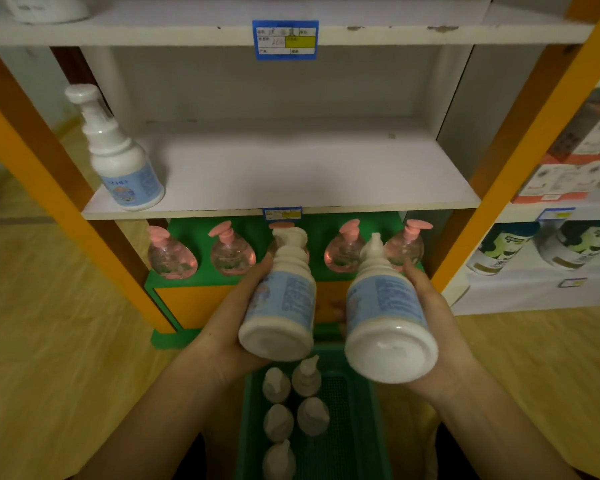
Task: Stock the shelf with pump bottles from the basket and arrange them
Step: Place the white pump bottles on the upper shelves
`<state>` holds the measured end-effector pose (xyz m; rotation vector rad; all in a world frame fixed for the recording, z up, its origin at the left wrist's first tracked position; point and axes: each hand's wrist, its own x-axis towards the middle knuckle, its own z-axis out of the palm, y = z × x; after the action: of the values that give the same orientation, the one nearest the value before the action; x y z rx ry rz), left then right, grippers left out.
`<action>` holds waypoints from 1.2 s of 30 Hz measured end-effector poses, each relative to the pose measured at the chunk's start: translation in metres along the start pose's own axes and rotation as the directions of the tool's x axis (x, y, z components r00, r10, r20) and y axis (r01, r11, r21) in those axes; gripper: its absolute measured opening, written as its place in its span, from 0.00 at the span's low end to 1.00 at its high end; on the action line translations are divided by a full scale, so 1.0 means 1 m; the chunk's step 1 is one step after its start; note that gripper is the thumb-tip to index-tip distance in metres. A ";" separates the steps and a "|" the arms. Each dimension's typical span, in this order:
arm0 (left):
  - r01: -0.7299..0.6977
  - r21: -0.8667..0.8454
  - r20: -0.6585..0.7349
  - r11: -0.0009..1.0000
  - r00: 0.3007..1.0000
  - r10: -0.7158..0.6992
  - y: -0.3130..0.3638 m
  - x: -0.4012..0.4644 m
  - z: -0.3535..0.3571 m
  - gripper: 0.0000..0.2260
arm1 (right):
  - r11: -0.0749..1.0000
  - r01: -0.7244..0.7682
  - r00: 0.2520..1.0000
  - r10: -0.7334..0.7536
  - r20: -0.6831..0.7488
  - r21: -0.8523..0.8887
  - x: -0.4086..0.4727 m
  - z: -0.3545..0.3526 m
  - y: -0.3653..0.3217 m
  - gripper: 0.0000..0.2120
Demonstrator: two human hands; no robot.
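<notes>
We grip one pump bottle (pixel 280 299) in our left hand (pixel 236 327), another (pixel 388 323) in our right hand (pixel 426 317), above the basket (pixel 354 427). Stand them upright on the shelf (pixel 291 174) beside the placed bottle (pixel 118 157), labels probably outward.

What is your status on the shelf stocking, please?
Left hand and right hand each grip a white bottle. One bottle on shelf. Five in basket. Nothing blocking.

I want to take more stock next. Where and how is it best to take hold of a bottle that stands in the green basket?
Probably grip a bottle around its neck below the pump, coming straight down from above. The bottles stand upright and close together in the basket, so their sides are hardly reachable and only the tops are free.
</notes>
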<state>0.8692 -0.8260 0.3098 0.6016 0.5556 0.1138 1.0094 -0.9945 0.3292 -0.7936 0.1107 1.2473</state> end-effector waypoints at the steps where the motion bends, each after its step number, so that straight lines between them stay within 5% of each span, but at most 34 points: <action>1: -0.027 -0.003 -0.043 1.000 0.999 0.027 -0.001 0.001 0.001 0.18 | 1.000 -0.008 1.000 0.008 -0.007 0.020 0.001 0.002 0.001 0.24; 15: -0.098 -0.016 -0.071 0.995 0.993 0.097 0.002 -0.018 -0.016 0.15 | 0.995 -0.080 0.995 0.084 -0.048 0.065 0.001 0.010 0.023 0.21; 22: -0.183 0.071 -0.103 0.981 0.977 0.189 0.019 -0.020 -0.020 0.25 | 0.995 0.043 0.997 -0.036 0.071 -0.090 0.011 0.024 0.028 0.21; 30: -0.258 0.041 -0.179 0.965 0.949 0.261 0.036 -0.034 -0.040 0.22 | 0.962 0.164 0.986 -0.154 0.063 -0.219 0.039 0.050 0.043 0.18; 34: -0.285 0.023 -0.228 0.958 0.932 0.283 0.043 -0.042 -0.048 0.18 | 0.893 0.250 0.968 -0.241 0.072 -0.375 0.048 0.076 0.049 0.29; 36: -0.322 0.000 -0.248 0.947 0.917 0.312 0.047 -0.045 -0.050 0.15 | 0.857 0.300 0.952 -0.294 0.081 -0.419 0.054 0.093 0.052 0.27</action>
<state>0.8076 -0.7740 0.3231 0.6383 0.6898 0.5125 0.9516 -0.8912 0.3460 -1.1346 -0.3013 0.9887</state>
